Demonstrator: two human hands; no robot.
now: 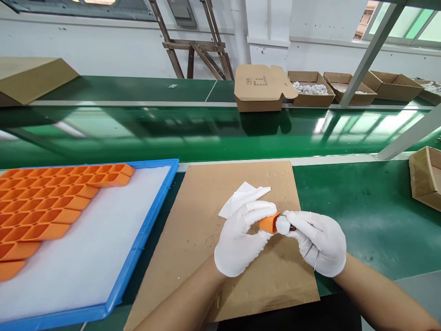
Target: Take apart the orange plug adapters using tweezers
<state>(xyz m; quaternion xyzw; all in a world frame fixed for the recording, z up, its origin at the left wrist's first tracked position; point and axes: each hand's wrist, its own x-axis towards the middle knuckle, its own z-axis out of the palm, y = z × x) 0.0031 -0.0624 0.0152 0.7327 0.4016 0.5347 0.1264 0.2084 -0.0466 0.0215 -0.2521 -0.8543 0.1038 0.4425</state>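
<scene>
My left hand (243,239), in a white glove, is closed around a small orange plastic shell (267,224) over the cardboard sheet. Its open end faces right. My right hand (319,240), gloved too, pinches a small white round part (283,225) at the mouth of the shell. A bit of something dark and red shows by the right fingertips, mostly hidden by them. Behind my left hand lies a folded white cloth or paper (243,196) on the cardboard sheet (193,239).
On the left, a blue-rimmed tray (139,239) carries rows of orange shells (51,202). Beyond the green bench, a shelf holds a flattened-lid carton (260,89) and several open boxes (312,99), some with white pieces. Another box (425,179) stands at right, near a slanted metal post (406,135).
</scene>
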